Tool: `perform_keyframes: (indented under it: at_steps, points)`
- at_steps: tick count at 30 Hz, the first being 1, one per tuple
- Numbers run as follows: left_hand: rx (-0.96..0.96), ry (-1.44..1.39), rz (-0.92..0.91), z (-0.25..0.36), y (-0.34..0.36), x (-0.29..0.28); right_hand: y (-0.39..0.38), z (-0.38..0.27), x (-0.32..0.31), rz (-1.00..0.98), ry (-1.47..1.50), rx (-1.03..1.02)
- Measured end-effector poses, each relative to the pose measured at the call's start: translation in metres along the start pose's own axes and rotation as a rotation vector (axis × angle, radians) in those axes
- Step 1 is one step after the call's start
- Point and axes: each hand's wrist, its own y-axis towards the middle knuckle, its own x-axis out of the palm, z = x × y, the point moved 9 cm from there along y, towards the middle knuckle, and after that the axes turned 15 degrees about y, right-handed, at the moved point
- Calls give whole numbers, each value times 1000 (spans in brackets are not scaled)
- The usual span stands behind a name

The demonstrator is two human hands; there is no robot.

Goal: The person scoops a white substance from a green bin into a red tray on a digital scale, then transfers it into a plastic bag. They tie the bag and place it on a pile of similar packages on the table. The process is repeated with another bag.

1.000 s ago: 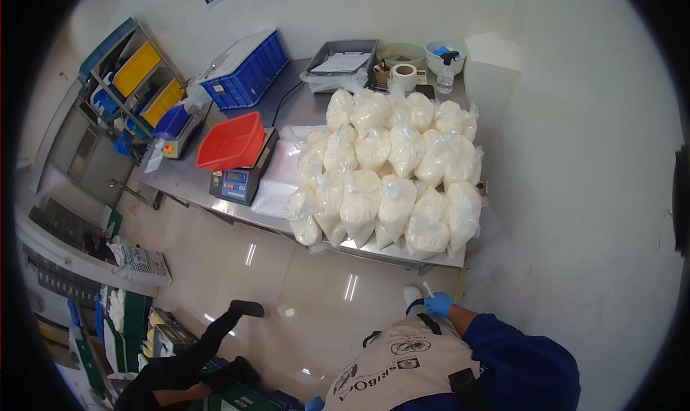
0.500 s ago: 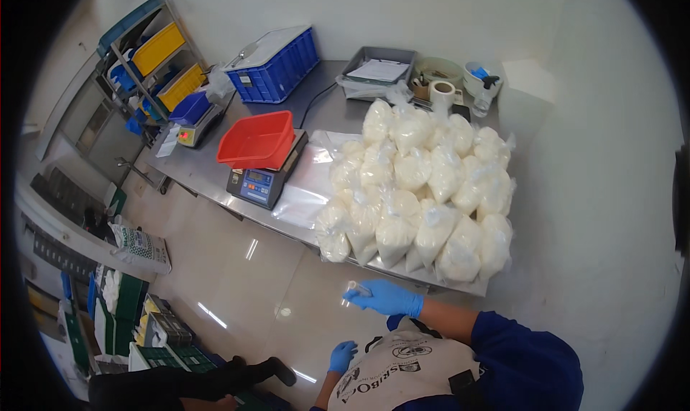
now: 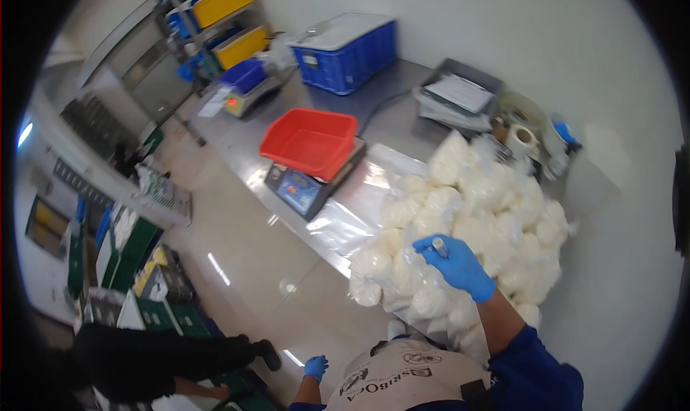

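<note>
Over the front of a pile of clear plastic bags filled with white powder, my right hand in a blue glove is closed around a short whitish marker-like stick. The stick's tip pokes out between thumb and fingers. Whether the hand touches the bags beneath it, I cannot tell. My left hand, also gloved in blue, hangs low beside my apron, away from the table. Its fingers are curled in, and nothing shows in them.
On the steel table, a red tray sits on a digital scale, beside flat plastic sheets. Behind stand a blue crate, a grey tray with papers and a tape roll. A person in dark clothes is at lower left.
My right hand has moved up and forward from beyond the table's front edge to over the bags, still holding the stick. The view has turned, shifting the table rightward. My left hand stays low.
</note>
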Motion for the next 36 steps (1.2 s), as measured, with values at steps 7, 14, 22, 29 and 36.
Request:
perform_keyframes:
  at_steps: [7, 14, 22, 29, 36]
  points:
    - [148, 71, 22, 18, -3, 25, 33, -3, 21, -307, -437, -152]
    - [167, 33, -71, 72, -9, 73, 115, 1, 84, -496, -1020, -453]
    - [209, 45, -30, 121, -11, 35, 183, 23, -24, -178, -1330, -275]
    - [57, -1, -32, 47, -8, 20, 135, 28, -26, -219, -1260, -389]
    - [-39, 155, -56, 16, -21, 31, 130, 29, -32, -190, -1188, -411]
